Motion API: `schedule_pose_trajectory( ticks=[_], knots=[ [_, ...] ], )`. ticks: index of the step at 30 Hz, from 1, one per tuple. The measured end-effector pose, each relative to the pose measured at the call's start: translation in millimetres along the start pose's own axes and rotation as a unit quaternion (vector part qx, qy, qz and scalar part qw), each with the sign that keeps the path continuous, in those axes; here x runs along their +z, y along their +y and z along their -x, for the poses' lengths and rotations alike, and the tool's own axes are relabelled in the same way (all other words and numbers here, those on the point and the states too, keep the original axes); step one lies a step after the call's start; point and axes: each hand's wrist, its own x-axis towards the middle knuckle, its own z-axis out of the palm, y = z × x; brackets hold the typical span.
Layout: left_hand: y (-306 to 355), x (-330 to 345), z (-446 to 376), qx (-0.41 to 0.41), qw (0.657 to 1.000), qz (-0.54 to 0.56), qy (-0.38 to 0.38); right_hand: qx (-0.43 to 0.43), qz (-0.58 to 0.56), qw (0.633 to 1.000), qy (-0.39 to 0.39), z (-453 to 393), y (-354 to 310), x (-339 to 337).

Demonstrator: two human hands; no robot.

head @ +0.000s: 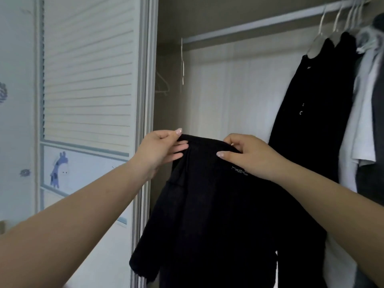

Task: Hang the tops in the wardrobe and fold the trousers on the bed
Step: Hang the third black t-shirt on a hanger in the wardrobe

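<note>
Black top (218,215) held up in front of open wardrobe, near the left side, well below rail (259,22). Left hand (160,148) pinching top edge at shoulder, right hand (245,154) gripping the other shoulder. Soft, limp knit, probably light; sleeve drooping lower left. Best held at shoulders or collar to thread a hanger. Hanger under fabric: cannot tell. Hung dark garment (311,111) far right.
</note>
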Motion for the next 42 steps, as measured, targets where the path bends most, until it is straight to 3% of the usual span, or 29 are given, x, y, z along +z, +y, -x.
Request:
schedule_pose_trajectory(
  ticks=[4,9,16,22,24,28,29,36,42],
  knots=[
    [10,3,-29,-0.046,0.987,0.153,0.015,-0.03,0.045,0.997,-0.049,-25,1,7],
    [20,3,-68,-0.059,0.97,0.234,0.025,-0.05,0.118,0.988,-0.087,-69,10,10],
    [30,-6,-127,-0.07,0.996,0.041,0.022,-0.092,0.132,0.978,-0.132,-148,38,15],
    [57,-7,-177,0.006,0.997,0.02,0.08,-0.089,-0.022,0.989,-0.119,-234,52,1],
    [65,-4,-192,0.045,0.994,0.015,0.1,-0.069,-0.103,0.989,-0.084,-266,58,0],
    [75,-3,-217,0.101,0.988,-0.033,0.109,-0.066,-0.167,0.966,0.184,-336,63,0],
    [77,-3,-225,0.113,0.986,-0.051,0.111,-0.062,-0.185,0.957,0.214,-353,61,0],
    [90,-4,-254,0.156,0.962,-0.167,0.147,-0.049,-0.179,0.958,0.22,-436,39,13],
    [89,-7,-264,0.15,0.954,-0.219,0.137,0.029,-0.13,0.972,0.194,-481,36,42]
  ],
)
